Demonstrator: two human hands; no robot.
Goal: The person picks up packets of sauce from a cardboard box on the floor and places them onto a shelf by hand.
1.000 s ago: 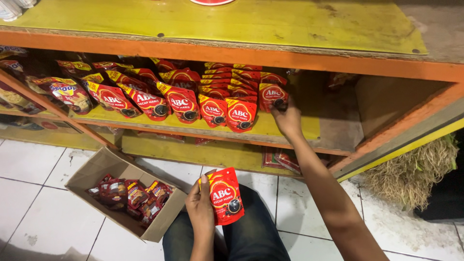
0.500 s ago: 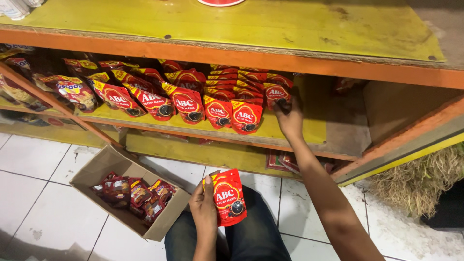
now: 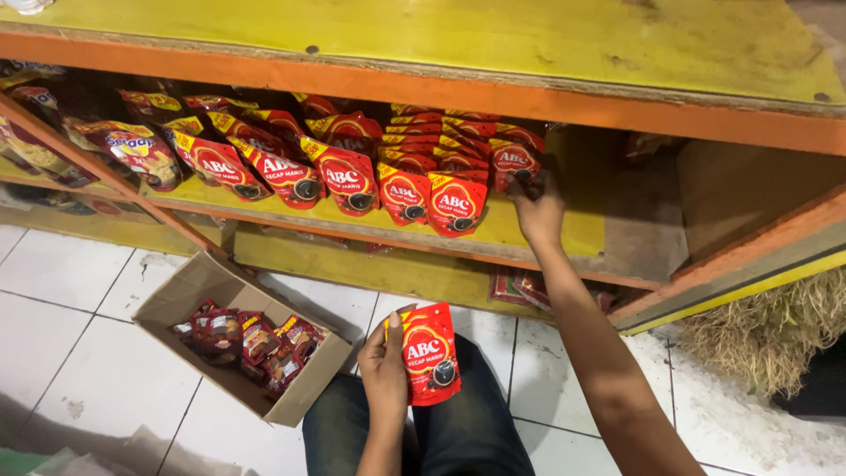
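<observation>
While one red pouch [image 3: 431, 353] is being held upright over the knees by the left hand [image 3: 384, 361], its grip clamped on the pouch's left edge, another pouch [image 3: 515, 160] at the right end of the row on the shelf [image 3: 564, 231] is being touched by the right hand [image 3: 538, 207]; whether those fingers are closed cannot be told. Roughly six pouches are being kept in one open cardboard box [image 3: 240, 330] on the floor. Compared with a moment earlier, the right hand is being held in nearly the same spot at the row's end.
</observation>
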